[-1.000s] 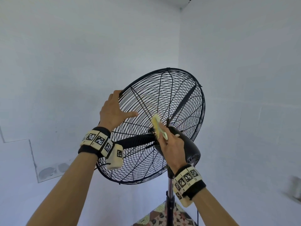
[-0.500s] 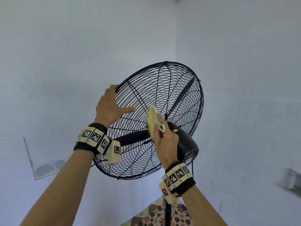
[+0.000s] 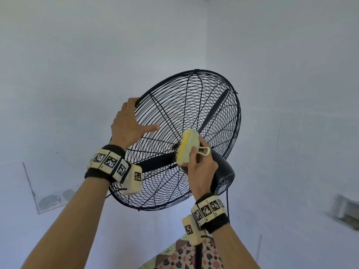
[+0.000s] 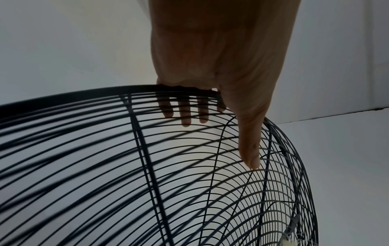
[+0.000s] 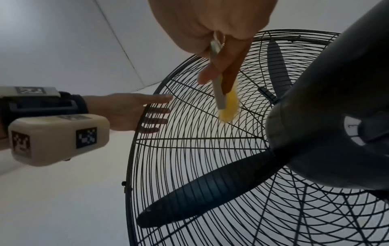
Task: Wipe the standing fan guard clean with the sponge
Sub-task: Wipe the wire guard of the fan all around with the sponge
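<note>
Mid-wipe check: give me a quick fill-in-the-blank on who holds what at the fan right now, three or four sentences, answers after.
1. The sponge is held in the person's ____ hand.
2. The left hand grips the ____ of the fan guard, fingers hooked over it.
3. The sponge's foam layer, pressed against the guard wires, is ____ in colour.
4. Behind the right hand sits the fan's black ____ housing.

Answers: right; rim; yellow; motor
</note>
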Motion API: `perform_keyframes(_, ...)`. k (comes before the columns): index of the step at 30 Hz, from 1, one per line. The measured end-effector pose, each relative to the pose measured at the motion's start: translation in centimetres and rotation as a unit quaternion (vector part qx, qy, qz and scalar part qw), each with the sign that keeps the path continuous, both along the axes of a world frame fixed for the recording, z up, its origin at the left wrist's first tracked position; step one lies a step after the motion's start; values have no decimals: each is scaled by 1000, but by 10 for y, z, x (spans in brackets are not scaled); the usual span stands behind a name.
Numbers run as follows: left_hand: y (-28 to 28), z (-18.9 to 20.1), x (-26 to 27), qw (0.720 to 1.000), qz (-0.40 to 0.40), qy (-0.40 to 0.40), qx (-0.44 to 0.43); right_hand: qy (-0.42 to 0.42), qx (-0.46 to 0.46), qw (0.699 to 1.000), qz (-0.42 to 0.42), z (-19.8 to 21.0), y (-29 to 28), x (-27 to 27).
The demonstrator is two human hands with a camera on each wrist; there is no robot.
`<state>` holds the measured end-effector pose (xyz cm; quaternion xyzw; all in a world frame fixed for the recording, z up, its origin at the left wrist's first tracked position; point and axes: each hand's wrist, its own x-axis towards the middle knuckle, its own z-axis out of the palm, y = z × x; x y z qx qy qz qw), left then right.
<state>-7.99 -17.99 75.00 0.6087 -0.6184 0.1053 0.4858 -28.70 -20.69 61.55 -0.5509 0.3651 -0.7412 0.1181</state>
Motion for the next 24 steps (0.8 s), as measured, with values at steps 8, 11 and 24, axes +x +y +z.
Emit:
perform_keyframes(8,4,-3,3,1000,7,7,2,11,94,995,-2,-16,-15,17)
perform_keyframes(11,2,-2,1,1000,8,2,3,-2,52,998,38,3,-2,22)
perform_keyframes(24,1,-4,2,1000,9,2,2,-137,66,981,119,13,5,30)
